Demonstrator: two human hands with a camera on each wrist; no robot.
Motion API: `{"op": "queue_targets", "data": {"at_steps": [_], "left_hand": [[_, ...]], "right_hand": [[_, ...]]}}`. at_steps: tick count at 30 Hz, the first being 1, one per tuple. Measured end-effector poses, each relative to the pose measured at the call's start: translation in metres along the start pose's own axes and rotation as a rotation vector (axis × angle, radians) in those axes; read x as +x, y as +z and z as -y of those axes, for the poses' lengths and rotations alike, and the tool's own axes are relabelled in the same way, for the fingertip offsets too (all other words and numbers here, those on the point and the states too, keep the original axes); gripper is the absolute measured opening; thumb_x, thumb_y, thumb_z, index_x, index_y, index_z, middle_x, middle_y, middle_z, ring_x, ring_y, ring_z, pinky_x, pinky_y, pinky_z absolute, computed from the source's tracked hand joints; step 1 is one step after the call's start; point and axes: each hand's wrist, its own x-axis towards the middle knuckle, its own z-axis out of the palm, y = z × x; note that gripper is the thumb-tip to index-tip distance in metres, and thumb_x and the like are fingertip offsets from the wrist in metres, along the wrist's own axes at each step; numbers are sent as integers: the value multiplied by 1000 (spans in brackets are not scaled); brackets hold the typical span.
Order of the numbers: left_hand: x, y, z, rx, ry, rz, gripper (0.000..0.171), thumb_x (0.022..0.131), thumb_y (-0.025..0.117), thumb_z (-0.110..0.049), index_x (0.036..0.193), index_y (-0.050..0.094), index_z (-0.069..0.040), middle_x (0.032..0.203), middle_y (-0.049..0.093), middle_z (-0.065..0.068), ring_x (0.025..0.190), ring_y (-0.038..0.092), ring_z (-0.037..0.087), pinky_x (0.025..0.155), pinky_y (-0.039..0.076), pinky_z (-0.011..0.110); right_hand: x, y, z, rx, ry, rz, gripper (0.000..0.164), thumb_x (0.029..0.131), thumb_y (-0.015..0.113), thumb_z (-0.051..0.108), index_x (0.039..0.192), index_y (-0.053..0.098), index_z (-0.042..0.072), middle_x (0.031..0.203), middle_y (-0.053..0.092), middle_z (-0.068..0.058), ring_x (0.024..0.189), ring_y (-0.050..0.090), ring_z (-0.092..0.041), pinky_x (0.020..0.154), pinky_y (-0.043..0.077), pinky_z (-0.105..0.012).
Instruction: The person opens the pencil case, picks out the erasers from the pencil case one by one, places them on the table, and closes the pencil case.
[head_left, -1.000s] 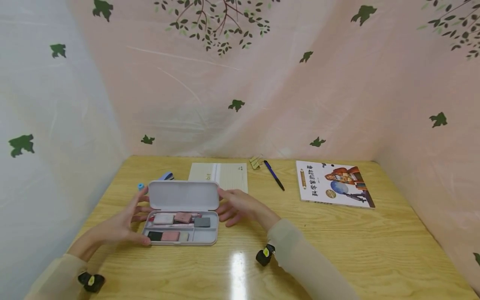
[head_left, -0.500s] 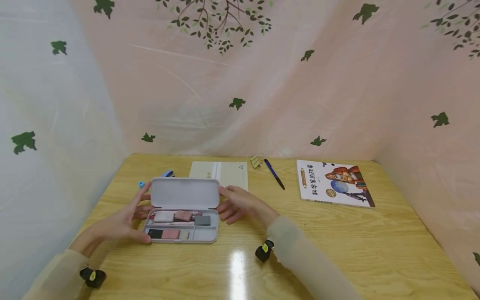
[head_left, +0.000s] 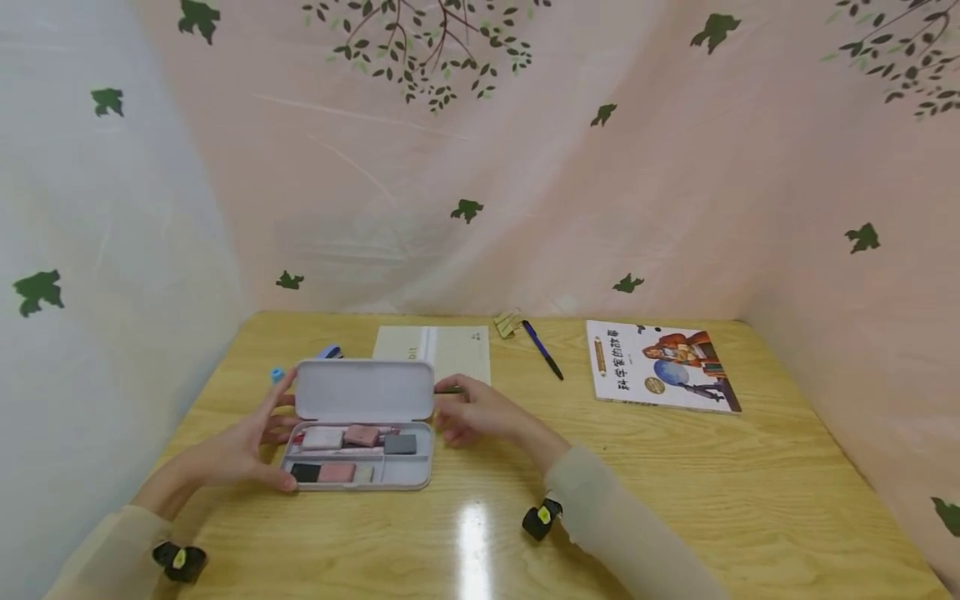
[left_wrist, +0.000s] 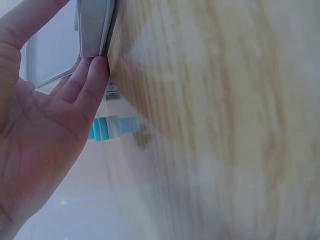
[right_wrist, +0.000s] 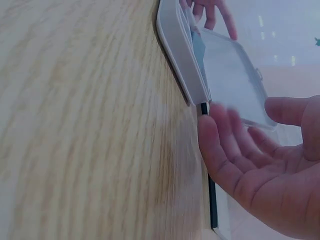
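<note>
A pale pencil case lies on the table in the head view with its lid raised. Inside are several eraser-like blocks, including a white one, a pink one and a grey one, above some slim pens. My left hand grips the case's left end, thumb at the front corner and fingers along the side. In the left wrist view two fingertips press its outer wall. Beside the case's right end is my right hand, holding nothing, its fingers loosely bent.
Behind the case lie a cream notebook, a blue object and a small light-blue bottle. Farther right are a gold binder clip, a blue pen and a picture book. Patterned cloth hangs behind the table.
My right hand has drawn slightly away from the lid's right edge, and its fingers are more bent. The left hand keeps its grip; the head view has shifted a little.
</note>
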Motion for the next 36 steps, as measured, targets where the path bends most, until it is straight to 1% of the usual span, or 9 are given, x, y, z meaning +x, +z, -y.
{"op": "queue_targets", "data": {"at_steps": [4, 6, 10, 13, 15, 20, 26, 31, 36], "left_hand": [[-2, 1, 2, -11, -3, -3, 142, 74, 92, -16, 160, -20, -28, 152, 17, 34, 133, 40, 56, 98, 41, 12], [-2, 2, 2, -8, -4, -2, 141, 75, 92, -17, 160, -20, -28, 152, 18, 34, 133, 40, 56, 97, 42, 13], [-3, 2, 3, -20, -1, -9, 141, 75, 92, -15, 160, -19, -30, 152, 19, 34, 133, 40, 56, 97, 41, 12], [-5, 1, 2, -24, 4, -14, 142, 74, 93, -13, 160, -18, -30, 151, 19, 35, 132, 41, 57, 97, 40, 11], [-6, 1, 2, -19, 5, -11, 141, 74, 92, -13, 160, -19, -29, 150, 20, 36, 132, 41, 58, 96, 40, 11], [-6, 1, 0, -11, 9, -3, 140, 76, 91, -13, 160, -19, -27, 151, 19, 36, 132, 40, 59, 96, 41, 12], [-2, 1, 0, 6, 30, -7, 141, 74, 92, -13, 160, -19, -25, 150, 21, 35, 131, 41, 58, 96, 40, 12], [2, 1, 0, 12, 26, 0, 141, 74, 92, -14, 160, -19, -26, 150, 20, 36, 131, 41, 58, 95, 40, 12], [0, 2, 2, 3, 20, 3, 141, 75, 92, -15, 160, -19, -29, 152, 19, 35, 132, 41, 57, 96, 40, 13]], "right_hand": [[-8, 2, -1, -143, -106, 1, 39, 104, 59, 24, 140, 54, 8, 113, 62, -11, 87, 65, -27, 72, 60, -37], [-11, 4, 0, -226, -178, 27, 38, 104, 60, 21, 139, 56, 6, 115, 62, -9, 91, 64, -25, 73, 59, -34], [-10, 11, 0, -357, -350, 116, 36, 103, 62, 13, 136, 59, 0, 125, 62, -12, 105, 63, -24, 84, 57, -28], [-7, 17, 0, -404, -422, 164, 37, 100, 64, 9, 135, 59, -2, 131, 62, -15, 113, 62, -23, 92, 54, -24], [-6, 21, 0, -423, -429, 186, 36, 99, 66, 8, 134, 61, -1, 131, 63, -15, 114, 63, -21, 92, 53, -22], [-4, 28, -1, -482, -401, 209, 37, 98, 68, 10, 134, 63, 2, 130, 65, -8, 113, 63, -13, 92, 53, -20], [1, 34, 2, -569, -368, 151, 34, 96, 70, 9, 130, 68, 4, 124, 69, -4, 107, 64, -7, 90, 53, -17], [6, 40, 9, -658, -329, 95, 30, 93, 73, 8, 123, 73, 6, 116, 73, 1, 100, 64, -2, 87, 52, -16], [7, 44, 11, -679, -289, 79, 31, 91, 76, 7, 122, 73, 6, 114, 73, 0, 101, 64, -4, 89, 51, -17]]}}
